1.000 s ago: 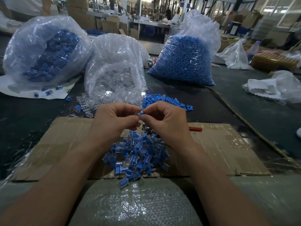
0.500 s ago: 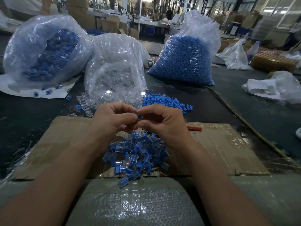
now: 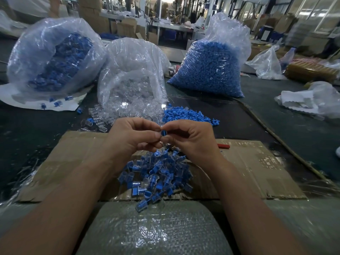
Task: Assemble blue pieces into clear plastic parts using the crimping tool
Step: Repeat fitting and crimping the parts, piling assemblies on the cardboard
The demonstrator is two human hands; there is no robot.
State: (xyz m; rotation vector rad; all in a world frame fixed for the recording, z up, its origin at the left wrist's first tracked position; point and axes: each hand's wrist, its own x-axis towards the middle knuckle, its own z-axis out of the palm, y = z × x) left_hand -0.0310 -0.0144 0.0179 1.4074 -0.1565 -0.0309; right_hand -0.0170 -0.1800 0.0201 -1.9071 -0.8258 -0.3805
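Observation:
My left hand and my right hand meet above the cardboard and pinch one small blue piece between their fingertips; any clear part around it is hidden by the fingers. Below them lies a heap of assembled blue-and-clear pieces on the cardboard sheet. A loose pile of blue pieces and scattered clear parts lie just beyond the hands. No crimping tool is in view.
At the back stand three plastic bags: assembled pieces on the left, clear parts in the middle, blue pieces on the right. A red stick lies on the cardboard. Crumpled white plastic lies far right. A bubble-wrap cushion is nearest me.
The blue piece held between both hands has been turned so its round end faces up. The hands stayed close together above the heap.

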